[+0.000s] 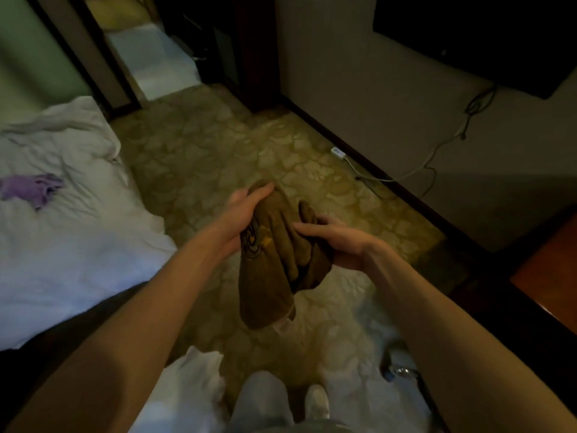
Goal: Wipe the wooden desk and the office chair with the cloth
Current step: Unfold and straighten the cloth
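While outstretched, hands (249,210) (both) clasp cloth (274,264)

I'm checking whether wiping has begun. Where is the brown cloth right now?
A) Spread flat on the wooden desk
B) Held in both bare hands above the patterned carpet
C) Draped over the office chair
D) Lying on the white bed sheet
B: the brown cloth hangs bunched between the left hand and right hand, over the patterned carpet.
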Available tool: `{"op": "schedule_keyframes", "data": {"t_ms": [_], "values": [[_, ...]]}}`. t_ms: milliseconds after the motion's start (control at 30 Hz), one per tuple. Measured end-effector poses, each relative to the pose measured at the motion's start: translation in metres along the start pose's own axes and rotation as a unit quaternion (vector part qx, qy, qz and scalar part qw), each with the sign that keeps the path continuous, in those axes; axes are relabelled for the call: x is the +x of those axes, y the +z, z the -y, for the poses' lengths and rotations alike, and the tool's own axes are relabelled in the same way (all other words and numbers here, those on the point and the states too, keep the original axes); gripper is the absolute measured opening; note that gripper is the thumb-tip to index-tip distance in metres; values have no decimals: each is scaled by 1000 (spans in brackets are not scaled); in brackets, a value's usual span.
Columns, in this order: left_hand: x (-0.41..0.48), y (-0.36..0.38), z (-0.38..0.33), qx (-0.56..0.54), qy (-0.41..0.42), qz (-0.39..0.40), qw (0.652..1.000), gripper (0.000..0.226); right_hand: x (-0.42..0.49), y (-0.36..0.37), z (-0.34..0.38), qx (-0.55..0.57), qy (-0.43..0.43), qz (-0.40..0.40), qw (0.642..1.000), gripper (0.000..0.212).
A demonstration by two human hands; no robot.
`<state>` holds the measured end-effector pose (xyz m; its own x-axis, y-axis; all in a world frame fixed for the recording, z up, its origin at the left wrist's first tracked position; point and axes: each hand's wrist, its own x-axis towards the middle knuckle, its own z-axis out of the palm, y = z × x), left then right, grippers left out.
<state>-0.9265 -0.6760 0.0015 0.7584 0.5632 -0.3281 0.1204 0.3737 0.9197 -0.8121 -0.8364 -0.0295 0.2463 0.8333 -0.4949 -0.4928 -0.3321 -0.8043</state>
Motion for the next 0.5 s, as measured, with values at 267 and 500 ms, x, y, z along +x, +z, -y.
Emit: {"op": "schedule_keyframes", "data": {"t_ms": [267,500], "values": [[186,-36,-51,276,53,177,943,9,78,-38,105,-74,83,-57,992,48],[304,-15,-30,307,93,109,941,48,141,-50,148,140,-7,-282,949,54]]}}
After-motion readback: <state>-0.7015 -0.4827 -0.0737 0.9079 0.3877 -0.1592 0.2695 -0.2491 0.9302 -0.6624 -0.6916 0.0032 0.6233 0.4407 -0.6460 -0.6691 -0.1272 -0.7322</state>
